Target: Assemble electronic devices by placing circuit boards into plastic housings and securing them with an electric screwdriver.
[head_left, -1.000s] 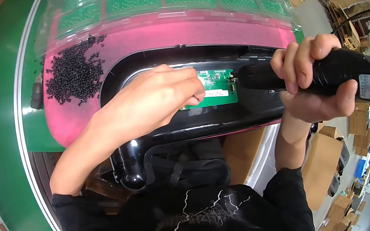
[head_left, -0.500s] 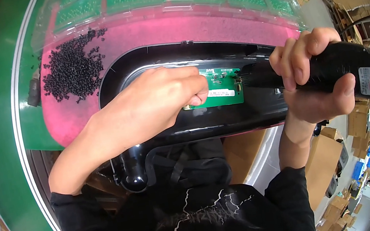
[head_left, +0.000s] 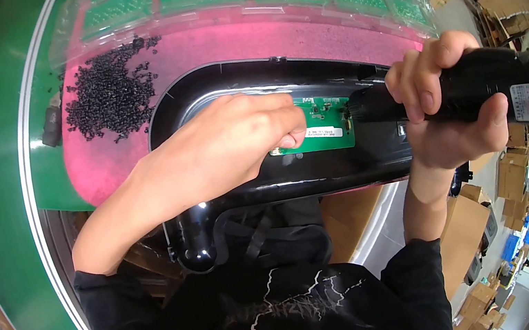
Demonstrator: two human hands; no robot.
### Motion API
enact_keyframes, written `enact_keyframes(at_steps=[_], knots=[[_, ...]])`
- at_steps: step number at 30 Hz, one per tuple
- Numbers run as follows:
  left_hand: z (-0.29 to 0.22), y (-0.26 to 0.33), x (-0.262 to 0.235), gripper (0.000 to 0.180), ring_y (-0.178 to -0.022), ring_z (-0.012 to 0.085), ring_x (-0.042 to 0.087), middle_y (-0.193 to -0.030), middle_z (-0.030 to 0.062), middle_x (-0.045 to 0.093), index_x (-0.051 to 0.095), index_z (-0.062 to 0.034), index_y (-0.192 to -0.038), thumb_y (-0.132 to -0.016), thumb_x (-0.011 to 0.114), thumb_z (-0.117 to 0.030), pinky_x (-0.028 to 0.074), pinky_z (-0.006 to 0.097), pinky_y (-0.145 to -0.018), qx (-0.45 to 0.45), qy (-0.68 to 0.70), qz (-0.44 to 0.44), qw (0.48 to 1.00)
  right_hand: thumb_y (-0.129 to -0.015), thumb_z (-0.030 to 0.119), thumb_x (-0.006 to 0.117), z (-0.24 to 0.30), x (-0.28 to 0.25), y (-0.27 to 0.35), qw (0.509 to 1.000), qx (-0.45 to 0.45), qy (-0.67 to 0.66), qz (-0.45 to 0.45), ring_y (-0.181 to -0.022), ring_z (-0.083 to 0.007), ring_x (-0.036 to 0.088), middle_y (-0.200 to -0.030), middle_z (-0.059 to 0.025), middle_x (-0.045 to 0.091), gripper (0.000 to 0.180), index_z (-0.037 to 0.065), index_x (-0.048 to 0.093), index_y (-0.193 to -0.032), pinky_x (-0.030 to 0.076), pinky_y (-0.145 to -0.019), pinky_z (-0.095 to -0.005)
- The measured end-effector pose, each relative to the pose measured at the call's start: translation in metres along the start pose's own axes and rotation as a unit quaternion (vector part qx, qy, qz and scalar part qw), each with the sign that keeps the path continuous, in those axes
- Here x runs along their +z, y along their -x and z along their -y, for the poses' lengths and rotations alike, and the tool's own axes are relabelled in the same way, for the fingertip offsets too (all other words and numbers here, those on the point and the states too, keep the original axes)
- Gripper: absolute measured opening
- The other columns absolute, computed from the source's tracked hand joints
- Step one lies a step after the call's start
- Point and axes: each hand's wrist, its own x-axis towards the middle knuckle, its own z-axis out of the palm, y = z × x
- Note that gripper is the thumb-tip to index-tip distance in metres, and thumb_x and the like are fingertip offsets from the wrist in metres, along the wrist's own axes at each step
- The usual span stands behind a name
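The green circuit board [head_left: 332, 139] lies in the black housing [head_left: 296, 184]. At the board's left, the left hand [head_left: 231, 132] bunches, I cannot tell on what; at its right, the right hand's [head_left: 439, 139] grip wraps a black tool [head_left: 482, 83]. Tilting the tool could make it slip, scratching components [head_left: 318, 110]. Against the earlier frame, the board sits slightly rightward.

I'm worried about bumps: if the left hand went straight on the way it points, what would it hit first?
Probably the front of the black handheld tool in the right hand, across the green circuit board. Depth is unclear; the left hand might pass underneath.
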Motion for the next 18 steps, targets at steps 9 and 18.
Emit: enact_keyframes(at_steps=[9, 18], knots=[[-0.003, -0.003, -0.001, 0.015, -0.078, 0.0277, 0.064, -0.086, 0.0100, 0.065, 0.063, -0.0014, -0.091, -0.080, 0.070, -0.008, 0.050, 0.038, -0.069, 0.025, 0.031, -0.086, 0.996, -0.075, 0.042, 0.075, 0.027, 0.033, 0.007, 0.976, -0.123, -0.178, 0.003, -0.049, -0.0055, 0.049, -0.064, 0.0036, 0.053, 0.047, 0.009, 0.048, -0.093, 0.039, -0.053, -0.0199], [-0.002, -0.003, -0.005, 0.014, -0.077, 0.0262, 0.063, -0.084, 0.0086, 0.065, 0.063, -0.0010, -0.088, -0.077, 0.070, -0.005, 0.046, 0.033, -0.072, 0.055, -0.039, -0.127, 0.990, -0.073, 0.046, 0.076, 0.022, 0.037, 0.001, 0.976, -0.130, -0.173, 0.019, -0.050, -0.0046, 0.049, -0.065, 0.0045, 0.053, 0.052, 0.010, 0.048, -0.097, 0.038, -0.054, -0.0195]])
